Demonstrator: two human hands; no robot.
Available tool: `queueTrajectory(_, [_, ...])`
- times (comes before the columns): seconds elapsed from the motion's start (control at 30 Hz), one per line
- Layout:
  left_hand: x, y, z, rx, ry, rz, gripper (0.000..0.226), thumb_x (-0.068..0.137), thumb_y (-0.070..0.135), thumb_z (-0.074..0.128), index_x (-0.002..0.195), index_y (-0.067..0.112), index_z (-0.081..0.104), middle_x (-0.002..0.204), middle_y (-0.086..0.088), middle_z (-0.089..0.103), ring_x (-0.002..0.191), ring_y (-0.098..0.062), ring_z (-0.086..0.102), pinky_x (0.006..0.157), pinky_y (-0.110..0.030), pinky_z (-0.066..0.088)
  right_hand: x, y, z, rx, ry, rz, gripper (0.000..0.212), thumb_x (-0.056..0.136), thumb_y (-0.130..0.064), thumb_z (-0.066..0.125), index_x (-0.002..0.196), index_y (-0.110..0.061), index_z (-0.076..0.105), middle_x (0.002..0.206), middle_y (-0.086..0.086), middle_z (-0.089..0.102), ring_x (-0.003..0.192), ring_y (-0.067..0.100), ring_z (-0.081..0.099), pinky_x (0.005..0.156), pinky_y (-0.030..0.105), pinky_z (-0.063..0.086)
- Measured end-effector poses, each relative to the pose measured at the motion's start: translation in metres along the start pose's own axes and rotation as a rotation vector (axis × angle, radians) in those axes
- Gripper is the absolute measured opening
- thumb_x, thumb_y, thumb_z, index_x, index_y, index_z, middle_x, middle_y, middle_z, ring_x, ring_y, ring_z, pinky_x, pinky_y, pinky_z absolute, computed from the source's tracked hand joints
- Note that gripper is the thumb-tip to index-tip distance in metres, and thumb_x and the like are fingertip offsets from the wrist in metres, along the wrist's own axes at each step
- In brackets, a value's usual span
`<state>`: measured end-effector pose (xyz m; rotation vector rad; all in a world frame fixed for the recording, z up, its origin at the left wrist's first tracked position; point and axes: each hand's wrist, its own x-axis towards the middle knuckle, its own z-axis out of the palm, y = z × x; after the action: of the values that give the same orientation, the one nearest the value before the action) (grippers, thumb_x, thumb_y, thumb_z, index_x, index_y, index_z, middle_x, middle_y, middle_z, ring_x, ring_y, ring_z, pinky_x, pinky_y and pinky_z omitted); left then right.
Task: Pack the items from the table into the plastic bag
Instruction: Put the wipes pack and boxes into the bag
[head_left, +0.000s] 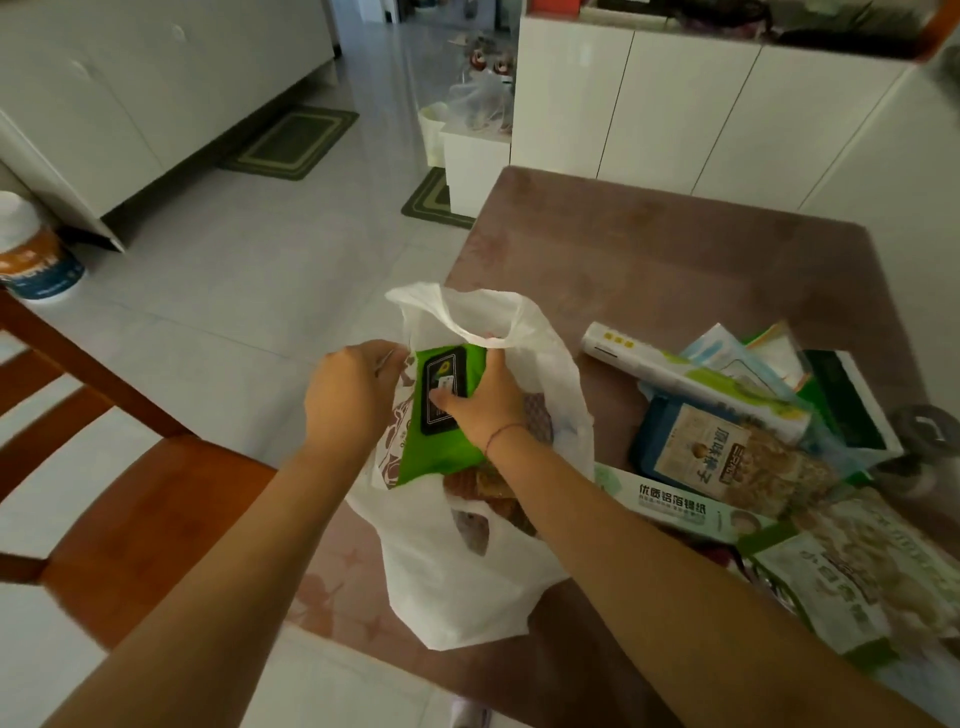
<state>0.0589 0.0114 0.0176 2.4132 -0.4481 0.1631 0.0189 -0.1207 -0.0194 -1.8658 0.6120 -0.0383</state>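
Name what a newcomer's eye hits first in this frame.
The bright green pack, centre frame, gripped by the right hand in the mouth of the white plastic bag, whose rim the left hand holds. Next, the heap of packets and boxes on the table to the right.

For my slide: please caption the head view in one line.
Right hand holds a green pack inside the white bag, left hand grips its rim; other packs lie on the table.
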Motion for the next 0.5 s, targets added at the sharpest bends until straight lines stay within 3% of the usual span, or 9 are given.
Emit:
queueTrajectory(0.13, [0.004,-0.006,0.002,0.001,0.021,0.029,0.035,0.094,0.011,0.05,0.06,0.003,0.057,0.054,-0.014,0.058,0.047,-0.021,0.047,0.047,-0.035,0.041,-0.01,0.01,0.019,-0.069,-0.008,-0.043,0.074,0.08,-0.023,0.071,0.138,-0.018,0.026,0.133,0.011,0.042,0.124,0.028,0.045,0.102,0.037,0.039])
queueTrajectory(0.2, [0.005,-0.006,0.003,-0.01,0.03,0.016,0.037,0.092,0.007,0.049,0.055,0.005,0.048,0.05,-0.017,0.051,0.045,-0.02,0.037,0.047,-0.032,0.032,-0.019,0.018,0.024,-0.135,-0.024,-0.09,0.076,0.085,-0.024,0.065,0.144,-0.02,0.018,0.134,0.012,0.038,0.124,0.029,0.044,0.103,0.037,0.04])
queueTrajectory(0.37, [0.006,0.002,0.001,-0.072,0.036,-0.009,0.034,0.095,0.013,0.049,0.063,0.007,0.058,0.049,0.007,0.049,0.043,-0.012,0.044,0.047,-0.023,0.037,-0.032,0.04,0.024,-0.371,-0.081,-0.145,0.092,0.086,-0.024,0.064,0.149,-0.029,-0.003,0.145,0.013,0.02,0.129,0.031,0.037,0.108,0.043,0.038])
queueTrajectory(0.5, [0.003,0.003,0.002,-0.066,0.034,-0.024,0.029,0.096,0.018,0.049,0.072,0.011,0.063,0.054,0.007,0.053,0.045,-0.004,0.046,0.046,-0.017,0.032,-0.034,0.047,0.023,-0.524,-0.068,-0.18,0.095,0.081,-0.03,0.069,0.149,-0.02,0.003,0.149,0.011,0.013,0.133,0.031,0.03,0.111,0.043,0.033])
